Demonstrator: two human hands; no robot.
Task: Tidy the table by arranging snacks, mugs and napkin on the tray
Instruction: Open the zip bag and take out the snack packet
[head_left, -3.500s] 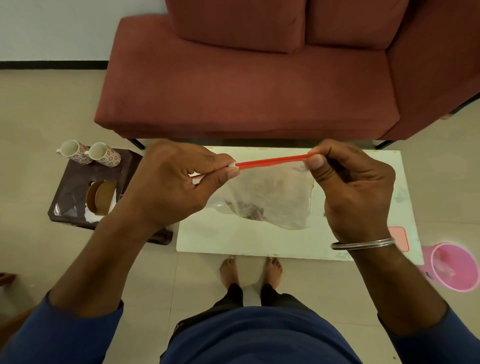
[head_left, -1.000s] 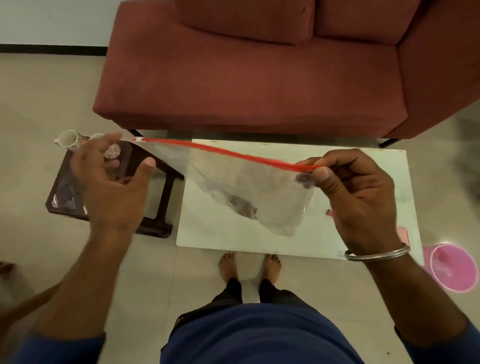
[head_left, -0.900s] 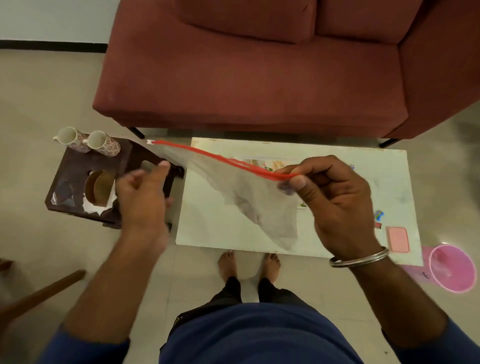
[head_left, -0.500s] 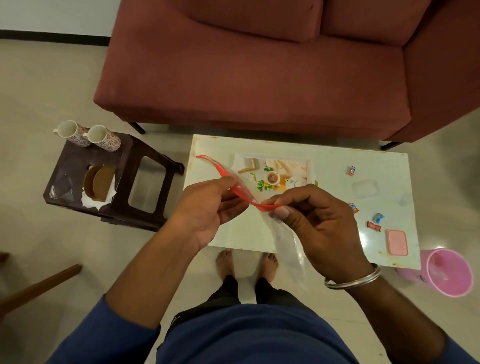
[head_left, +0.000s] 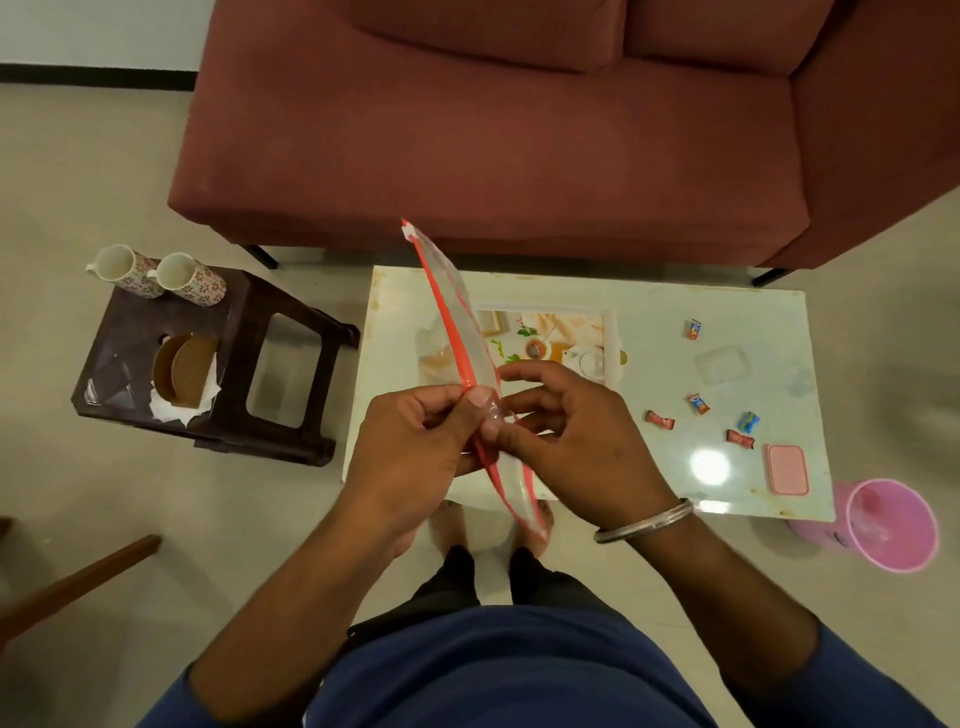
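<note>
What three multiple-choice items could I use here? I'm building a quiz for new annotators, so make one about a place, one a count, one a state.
1. Where do the two mugs stand?
A. on the white table
B. on the dark stool
C. on the sofa

2. How many small wrapped snacks lie on the white table?
A. two
B. five
C. eight

3. What is the state of the clear bag with the red strip?
A. held by both hands
B. flat on the floor
C. inside the pink bin

Answers:
1 B: the mugs sit at the far edge of the dark stool.
2 B: five snacks are scattered on the white table.
3 A: the left hand and right hand pinch the bag above the table.
</note>
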